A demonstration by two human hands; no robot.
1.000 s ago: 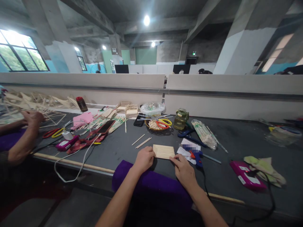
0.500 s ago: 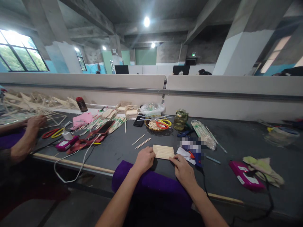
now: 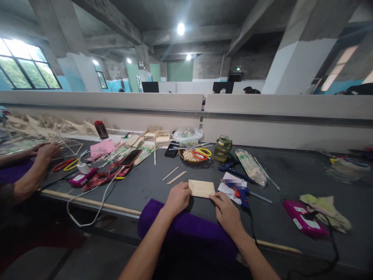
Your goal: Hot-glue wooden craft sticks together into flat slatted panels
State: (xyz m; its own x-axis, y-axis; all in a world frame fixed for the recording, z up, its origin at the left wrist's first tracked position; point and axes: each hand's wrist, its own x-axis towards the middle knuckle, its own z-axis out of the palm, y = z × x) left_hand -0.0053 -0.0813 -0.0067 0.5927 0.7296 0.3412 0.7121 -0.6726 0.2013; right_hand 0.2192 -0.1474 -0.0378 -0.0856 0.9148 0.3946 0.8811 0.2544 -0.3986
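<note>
A small flat panel of pale wooden sticks (image 3: 201,188), laid side by side, is between my hands just above or on the dark table. My left hand (image 3: 178,197) grips its left edge with fingers bent together. At the lower right corner, my right hand (image 3: 226,210) pinches the panel between thumb and fingertips. Several loose sticks (image 3: 176,177) lie beyond my left hand. Right of the panel, a blue glue gun (image 3: 244,197) rests on white paper (image 3: 230,186). A purple cloth (image 3: 180,225) lies below my forearms.
Behind the panel stand a basket of short sticks (image 3: 189,156) with scissors (image 3: 201,154) on it and a green-lidded jar (image 3: 222,149). A pink power strip (image 3: 305,218) sits at right. A co-worker's hands (image 3: 46,151) hold a stick frame at left. White cable (image 3: 100,210) hangs over the table edge.
Both hands keep their grip on the panel, which has hardly moved. The whole view has shifted very slightly.
</note>
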